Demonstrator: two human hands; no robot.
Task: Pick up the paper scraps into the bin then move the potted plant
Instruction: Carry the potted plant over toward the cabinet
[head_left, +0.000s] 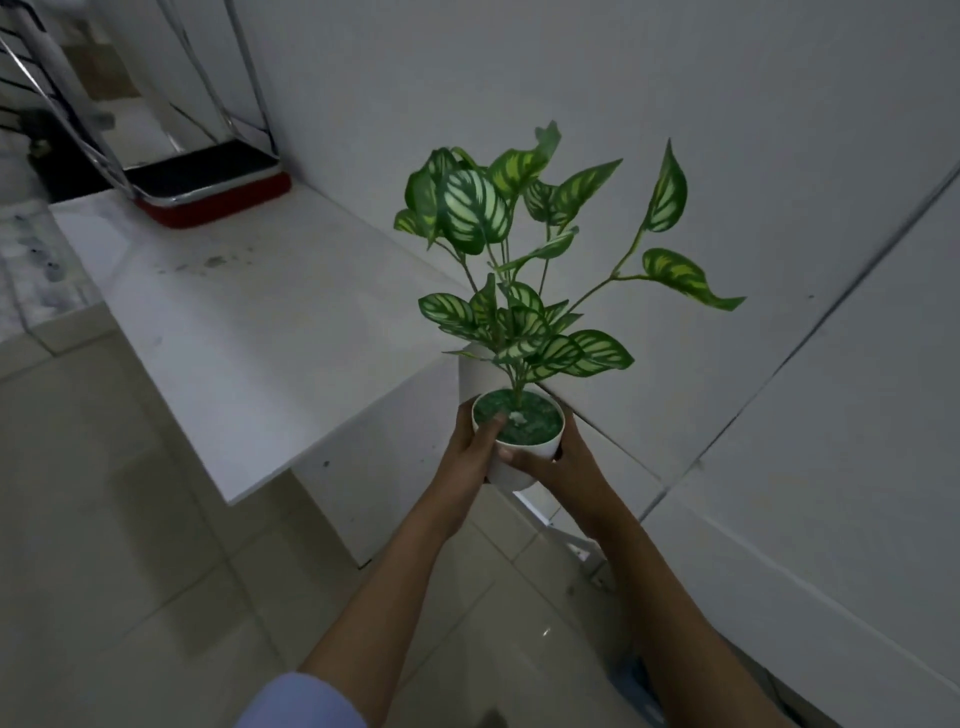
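Left hand: I see my left hand (475, 447) clamped on the near-left side of the pot (519, 447), thumb hooked over the rim onto the green filling.
Right hand: my right hand (558, 460) is clamped on the pot's right side, fingers wrapped underneath; both forearms reach forward, a pale blue sleeve (301, 701) at the left elbow.
Potted plant: held upright in the air between my hands, its striped green leaves (519, 270) rising above them.
Around: a white shelf (249, 322) lies to the left of my hands, its corner just beyond the pot; a white wall (675, 104) stands behind the leaves.
Further out: a red-and-black pad (213, 182) under chrome legs sits at the shelf's far end, well apart from my hands.
Floor: pale tiles (104, 545) below my arms.
Writing: I can read none.
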